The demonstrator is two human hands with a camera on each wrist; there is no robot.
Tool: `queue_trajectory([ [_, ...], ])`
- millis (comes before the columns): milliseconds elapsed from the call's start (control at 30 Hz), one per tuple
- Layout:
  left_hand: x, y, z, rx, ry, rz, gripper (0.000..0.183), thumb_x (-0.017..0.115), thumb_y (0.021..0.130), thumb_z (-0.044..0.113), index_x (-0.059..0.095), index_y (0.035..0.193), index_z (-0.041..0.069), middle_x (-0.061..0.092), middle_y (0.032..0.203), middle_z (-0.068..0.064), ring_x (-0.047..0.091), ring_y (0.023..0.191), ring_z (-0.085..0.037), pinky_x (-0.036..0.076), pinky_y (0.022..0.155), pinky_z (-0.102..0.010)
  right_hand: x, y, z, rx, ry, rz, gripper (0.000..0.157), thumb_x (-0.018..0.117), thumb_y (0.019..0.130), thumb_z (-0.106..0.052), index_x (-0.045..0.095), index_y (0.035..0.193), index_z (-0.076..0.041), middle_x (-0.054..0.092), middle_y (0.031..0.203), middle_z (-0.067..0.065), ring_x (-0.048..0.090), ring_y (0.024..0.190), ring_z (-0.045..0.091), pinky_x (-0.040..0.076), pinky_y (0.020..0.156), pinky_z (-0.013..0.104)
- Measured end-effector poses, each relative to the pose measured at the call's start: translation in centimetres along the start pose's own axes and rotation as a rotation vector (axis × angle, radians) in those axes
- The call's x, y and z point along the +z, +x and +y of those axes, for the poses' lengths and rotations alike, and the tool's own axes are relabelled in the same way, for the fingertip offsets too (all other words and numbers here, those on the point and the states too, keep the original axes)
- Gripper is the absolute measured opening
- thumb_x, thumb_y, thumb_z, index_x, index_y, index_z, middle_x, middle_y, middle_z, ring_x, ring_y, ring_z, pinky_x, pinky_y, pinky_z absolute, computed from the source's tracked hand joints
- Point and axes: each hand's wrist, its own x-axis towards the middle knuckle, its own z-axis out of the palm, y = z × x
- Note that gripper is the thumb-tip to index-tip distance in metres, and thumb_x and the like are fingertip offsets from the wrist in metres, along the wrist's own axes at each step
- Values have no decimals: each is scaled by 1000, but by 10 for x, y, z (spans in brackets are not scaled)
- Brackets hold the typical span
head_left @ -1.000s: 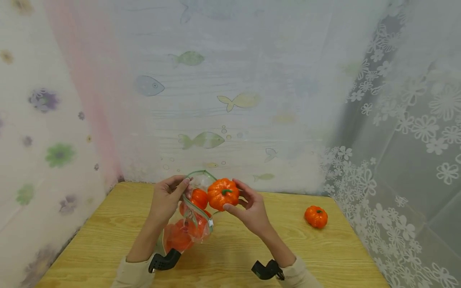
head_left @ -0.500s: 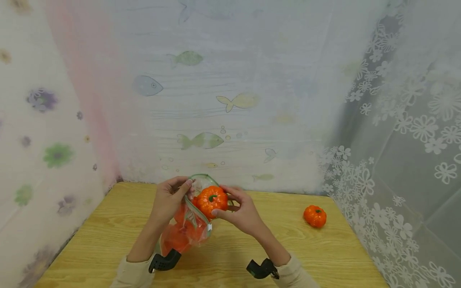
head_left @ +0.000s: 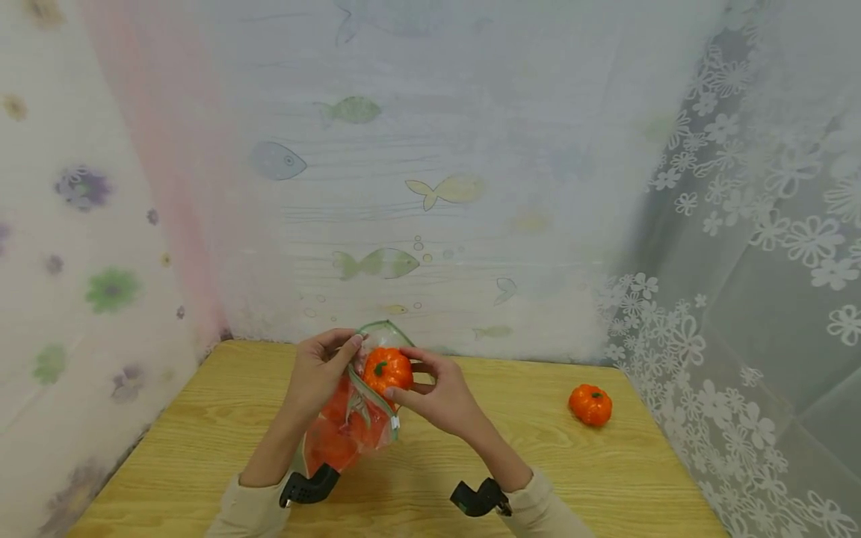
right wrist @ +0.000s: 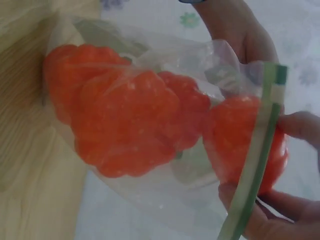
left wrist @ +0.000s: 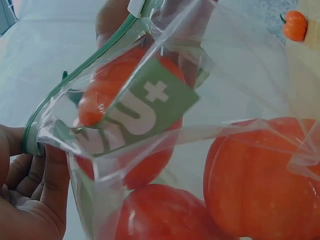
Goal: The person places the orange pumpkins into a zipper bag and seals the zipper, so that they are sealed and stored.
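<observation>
My left hand (head_left: 323,370) pinches the upper edge of a clear zip bag (left wrist: 65,82) and keeps its mouth apart. The bag's rim is a green zip strip (right wrist: 256,160) with a white slider (head_left: 394,423). With thumb and fingers my right hand (head_left: 440,392) grips a shiny orange toy pumpkin (head_left: 388,371) with a green stem, which sits inside the bag's mouth. In the right wrist view its fingertips overlap the strip. Several other orange pumpkins (right wrist: 125,112) lie lower in the bag, seen through the plastic.
One loose orange pumpkin (head_left: 590,406) stands on the right part of the wooden table (head_left: 538,456). Close behind the table's back edge hangs a pale curtain (head_left: 538,299) with fish prints. Flower-patterned sheets border the left and right sides.
My right hand has moved left and slightly down, carrying the pumpkin from beside the bag's mouth into it. The left hand has stayed nearly in place on the bag.
</observation>
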Motion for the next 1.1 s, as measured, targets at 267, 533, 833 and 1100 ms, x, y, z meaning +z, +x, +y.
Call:
queue_trajectory([
  [267,-2,0,0,-3,-12,9,31,59,104,13,64,116,-16,68,80,4,63,66,-8,57,63,-19,-3,-1,0,10,38,-96,65,76,90,-7,48,149,-4,49,147,14,56,129,34,57,96,32],
  [533,-1,0,0,24,-39,-12,27,60,104,12,65,113,-13,68,80,2,64,65,-9,58,63,-20,0,2,-2,20,32,-111,62,74,93,-9,48,150,-4,52,144,14,59,125,33,58,95,32],
  [833,2,0,0,16,-44,-27,30,60,104,12,64,115,-16,68,79,3,62,66,-8,58,63,-20,4,2,-4,52,-39,-67,53,76,93,-11,58,142,-8,59,139,13,63,114,31,61,87,32],
  [1100,5,1,2,29,22,-16,28,60,104,16,69,112,-10,67,76,6,61,64,-7,49,49,-18,13,2,-3,45,-129,-20,47,74,94,-14,60,139,-7,62,133,14,65,109,30,62,80,30],
])
